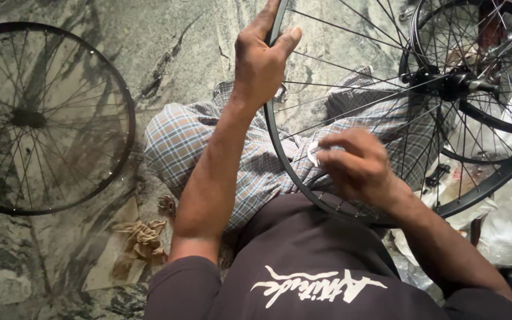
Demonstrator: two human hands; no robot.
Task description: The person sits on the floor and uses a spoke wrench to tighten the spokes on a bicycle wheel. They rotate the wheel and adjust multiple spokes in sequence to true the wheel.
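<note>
Nearest the cam, a dark T-shirt (303,261) w/ pale lettering is seen, and below it a checked cloth (191,142) wrapped over the folded legs of a person seated on the mottled stone floor (167,41). A black bicycle wheel rim (275,142) is stood on edge across the lap, prob. so the spokes can be reached from above while the lap steadies the lower arc. The right hand (357,169) is kept inside the rim near its lower edge, fingers curled narrow and pinched on a small pale piece (314,153); what the piece is can't be told, as it is blurred. The left hand (262,59) is closed round the upper part of the rim, thumb pressed on the inner side, apparently so the wheel is kept from rolling or tipping. Thin spokes (351,65) are fanned from the rim to a dark hub w/ axle (451,83) at upper right. Behind that, a second black wheel (481,53) is overlapped w/ the first, leaned close by. To the right, crumpled clear plastic bags (505,219) are piled; contents can't be made out. On the floor to the left, a crumpled brown rag (143,240) is lain on a flat bit of card, near the knee. Farther left, a spoked wheel (37,118) is laid flat on the floor, well apart from the hands.
</note>
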